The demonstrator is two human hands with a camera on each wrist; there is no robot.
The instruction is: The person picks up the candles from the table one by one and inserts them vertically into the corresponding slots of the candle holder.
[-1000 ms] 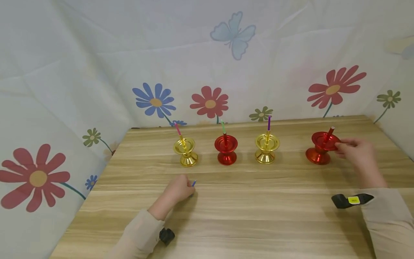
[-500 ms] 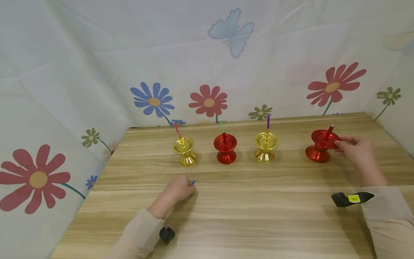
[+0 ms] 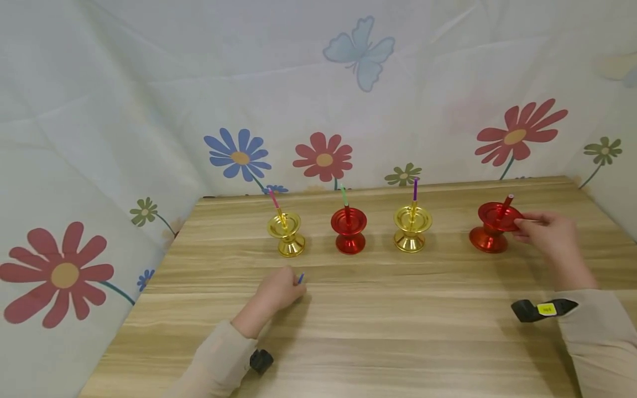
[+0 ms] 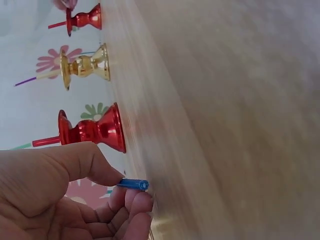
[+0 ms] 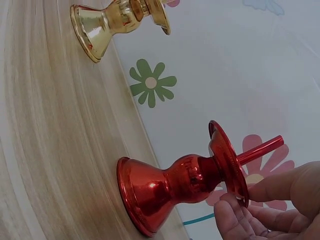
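Four small metal holders stand in a row on the wooden table (image 3: 378, 326): gold (image 3: 287, 234), red (image 3: 349, 231), gold (image 3: 411, 229) and a far-right red holder (image 3: 490, 227), each with a thin coloured stick upright in it. My right hand (image 3: 542, 232) pinches the rim of the far-right red holder (image 5: 185, 182), which carries a red stick (image 5: 260, 149). My left hand (image 3: 278, 292) rests on the table in front of the left gold holder, curled round a short blue stick (image 4: 133, 184) whose tip (image 3: 301, 278) pokes out.
A flower-and-butterfly printed cloth (image 3: 318, 94) hangs behind and to both sides of the table. Black wrist-camera mounts show at my left sleeve (image 3: 261, 360) and right sleeve (image 3: 542, 309).
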